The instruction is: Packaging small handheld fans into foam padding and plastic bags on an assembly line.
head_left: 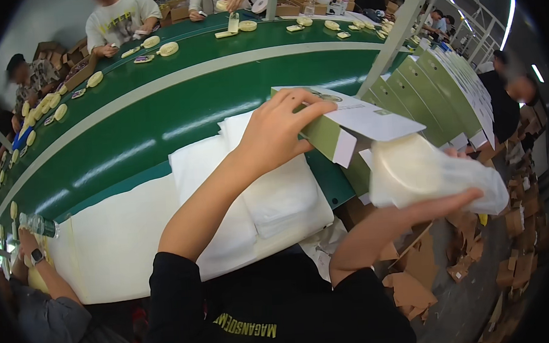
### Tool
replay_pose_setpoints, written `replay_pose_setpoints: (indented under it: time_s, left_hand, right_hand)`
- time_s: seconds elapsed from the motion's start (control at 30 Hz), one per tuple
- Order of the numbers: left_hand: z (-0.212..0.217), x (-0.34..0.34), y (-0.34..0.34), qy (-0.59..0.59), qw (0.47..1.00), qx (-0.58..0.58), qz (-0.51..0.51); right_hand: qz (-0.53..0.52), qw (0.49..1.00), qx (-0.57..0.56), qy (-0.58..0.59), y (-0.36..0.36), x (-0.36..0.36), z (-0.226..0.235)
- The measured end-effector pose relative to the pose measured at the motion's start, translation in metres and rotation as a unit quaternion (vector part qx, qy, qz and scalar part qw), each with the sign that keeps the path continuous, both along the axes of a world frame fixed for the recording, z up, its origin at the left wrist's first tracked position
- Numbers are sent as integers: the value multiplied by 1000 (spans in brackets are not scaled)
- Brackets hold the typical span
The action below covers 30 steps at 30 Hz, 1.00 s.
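My left hand (282,126) grips a green-and-white cardboard box (372,116) by its far left side, thumb below and fingers over the top edge. The box is tilted, with its end flaps spread toward the right. At that end my right hand (447,205) holds a round, cream-coloured object (403,167) inside a translucent plastic bag (486,187). Its front edge is right by the box's flaps; whether any of it is inside cannot be made out. The bag's loose end trails to the right, past my fingers. Below my left forearm lies a stack of white plastic bags (282,199).
Several green boxes (423,90) stand in a row at the right. Beyond the white work surface (124,237) runs a green conveyor belt (219,90); cream parts lie along the far bench. A person with a watch (37,255) sits at left. Torn cardboard (413,282) litters the floor.
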State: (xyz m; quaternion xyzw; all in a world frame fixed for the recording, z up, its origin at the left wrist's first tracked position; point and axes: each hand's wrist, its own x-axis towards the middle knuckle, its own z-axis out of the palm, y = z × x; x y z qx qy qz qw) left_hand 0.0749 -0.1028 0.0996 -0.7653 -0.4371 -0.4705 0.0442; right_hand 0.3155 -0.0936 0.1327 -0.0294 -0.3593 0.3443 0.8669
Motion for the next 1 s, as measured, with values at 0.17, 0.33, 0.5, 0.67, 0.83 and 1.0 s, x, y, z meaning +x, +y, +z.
replay_pose_setpoints:
  time_s: [0.17, 0.33, 0.5, 0.67, 0.83, 1.0]
  left_hand:
    - [4, -69, -11, -56, 995, -7, 84]
    - [-33, -159, 28, -313, 936, -84, 134]
    - [-104, -218, 53, -236, 929, -202, 199]
    - [-100, -210, 72, -238, 918, -244, 201]
    - [-126, -205, 63, -241, 909, -191, 280]
    - [-147, -192, -25, -231, 926, -130, 270]
  right_hand:
    - [-368, 772, 123, -503, 9, -101, -8]
    - [-199, 745, 9, -636, -3, -91, -71]
    - [-151, 716, -70, -678, 4, -66, -166]
    - [1, 736, -197, -648, 8, -51, -201]
    - [-16, 752, -177, -634, 5, -49, -193]
    - [-136, 757, -19, -639, 1, -39, -182]
